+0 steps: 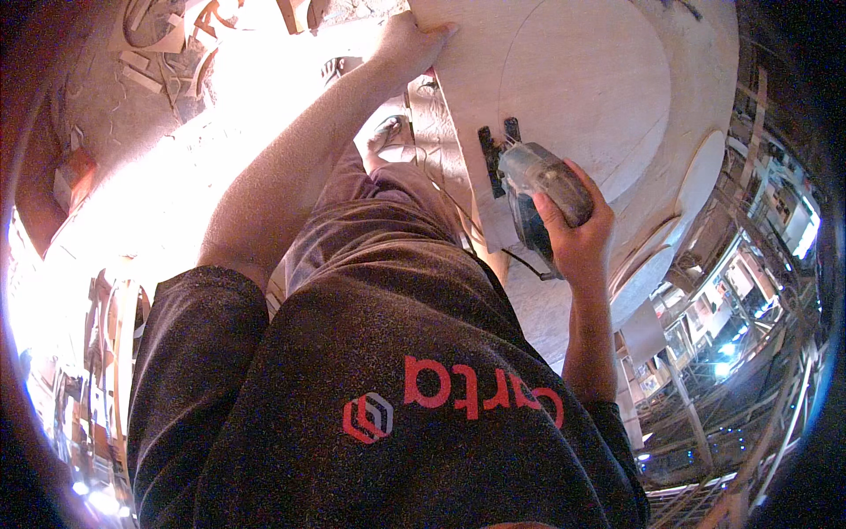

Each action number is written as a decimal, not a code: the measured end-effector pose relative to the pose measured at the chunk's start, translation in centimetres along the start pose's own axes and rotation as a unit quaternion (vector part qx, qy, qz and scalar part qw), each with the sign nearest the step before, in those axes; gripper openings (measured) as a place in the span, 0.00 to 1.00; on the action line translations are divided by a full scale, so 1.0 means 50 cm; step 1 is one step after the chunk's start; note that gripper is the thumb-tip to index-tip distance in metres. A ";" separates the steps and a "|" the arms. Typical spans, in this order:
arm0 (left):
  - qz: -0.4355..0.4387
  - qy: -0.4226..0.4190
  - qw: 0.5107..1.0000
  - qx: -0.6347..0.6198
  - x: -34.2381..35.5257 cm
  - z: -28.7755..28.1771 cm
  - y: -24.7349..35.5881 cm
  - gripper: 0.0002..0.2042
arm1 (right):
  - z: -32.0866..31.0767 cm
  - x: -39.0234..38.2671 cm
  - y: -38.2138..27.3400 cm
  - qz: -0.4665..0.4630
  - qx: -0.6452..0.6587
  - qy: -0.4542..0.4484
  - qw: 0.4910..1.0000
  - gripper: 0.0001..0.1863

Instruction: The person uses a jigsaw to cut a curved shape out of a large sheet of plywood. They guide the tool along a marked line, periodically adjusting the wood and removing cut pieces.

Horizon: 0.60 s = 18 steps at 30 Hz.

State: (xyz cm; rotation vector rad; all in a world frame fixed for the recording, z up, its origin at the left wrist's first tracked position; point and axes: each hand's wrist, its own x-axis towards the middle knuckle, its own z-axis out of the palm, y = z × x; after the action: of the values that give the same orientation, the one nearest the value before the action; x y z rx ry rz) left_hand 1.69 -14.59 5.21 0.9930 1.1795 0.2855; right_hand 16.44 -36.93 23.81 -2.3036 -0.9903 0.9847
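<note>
My right hand (577, 216) is wrapped around the body of a jigsaw (546, 181), grey on top and dark below. The saw's black forked shoe (492, 159) rests on a pale plywood sheet (476, 79), near its left edge. A large curved line is drawn on the sheet beyond the saw. My left hand (410, 42) grips the sheet's far left edge, its thumb stretched over the top face; the other fingers are mostly hidden. The blade is too small to make out.
A dark power cable (527, 263) loops beside the saw and my leg. Curved wooden offcuts (154, 31) lie on the dusty floor at the far left. Rounded pale panels (701, 176) stand along the right side. Glaring sunlight washes out the floor at left.
</note>
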 end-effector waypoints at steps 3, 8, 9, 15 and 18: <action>-0.004 -0.008 1.000 0.005 0.003 -0.007 0.002 0.17 | 0.001 0.000 0.012 -0.016 -0.023 0.011 1.000 0.29; 0.005 -0.001 0.999 -0.037 -0.009 -0.005 0.018 0.12 | 0.002 0.001 -0.004 -0.005 -0.018 0.015 1.000 0.29; 0.012 0.002 0.999 -0.039 -0.008 -0.005 0.016 0.12 | 0.002 0.001 -0.006 -0.008 -0.018 0.016 1.000 0.29; 0.010 -0.008 1.000 -0.023 -0.004 -0.008 0.013 0.12 | 0.003 0.002 -0.014 0.003 -0.009 0.020 1.000 0.28; 0.005 0.002 0.999 -0.040 -0.003 -0.003 0.012 0.11 | 0.004 0.004 -0.017 0.003 -0.010 0.018 1.000 0.28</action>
State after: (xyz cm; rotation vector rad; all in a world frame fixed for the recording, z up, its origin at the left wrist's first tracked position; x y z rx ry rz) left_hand 1.66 -14.28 5.78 0.9286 1.1587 0.3406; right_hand 16.03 -36.23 24.14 -2.3341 -0.9837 0.9363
